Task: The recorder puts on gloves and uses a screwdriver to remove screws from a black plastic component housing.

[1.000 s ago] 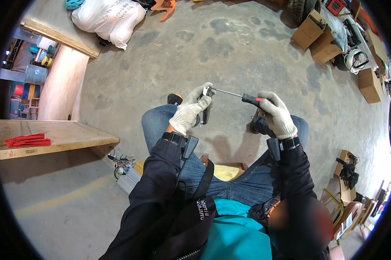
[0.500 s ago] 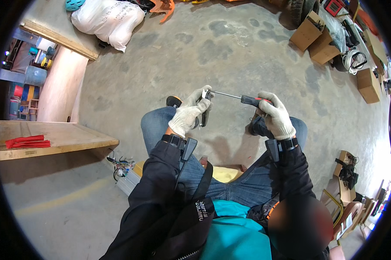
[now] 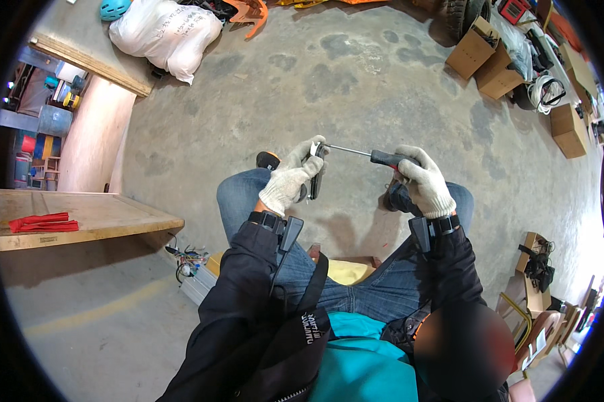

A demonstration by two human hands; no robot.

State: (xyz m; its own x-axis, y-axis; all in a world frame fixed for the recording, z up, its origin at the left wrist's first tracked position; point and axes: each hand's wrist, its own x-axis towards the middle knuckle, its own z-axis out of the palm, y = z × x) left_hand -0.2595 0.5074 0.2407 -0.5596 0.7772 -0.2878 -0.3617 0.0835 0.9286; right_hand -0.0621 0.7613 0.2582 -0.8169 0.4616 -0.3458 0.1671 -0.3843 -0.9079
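My left hand [image 3: 290, 179], in a white knit glove, is closed round a thin dark flat part [image 3: 317, 173] held on edge above the floor. Its exact kind I cannot make out. My right hand [image 3: 421, 179], gloved alike, grips the black and red handle of a screwdriver [image 3: 386, 159]. The metal shaft runs level to the left, and its tip meets the upper end of the dark part, by the left fingertips. Glove fingers hide some of the part and the rear of the handle.
A wooden bench [image 3: 87, 209] at left bears red cloth strips [image 3: 44, 222]. Tangled wires [image 3: 189, 258] top a metal box near my left leg. Cardboard boxes [image 3: 473, 48] and coiled white cable [image 3: 545, 92] stand far right; a white sack [image 3: 164, 37] lies far left.
The right hand has turned slightly about the screwdriver's handle, with its fingers shifted. The tip stays at the dark part's upper end, and the left hand has hardly moved.
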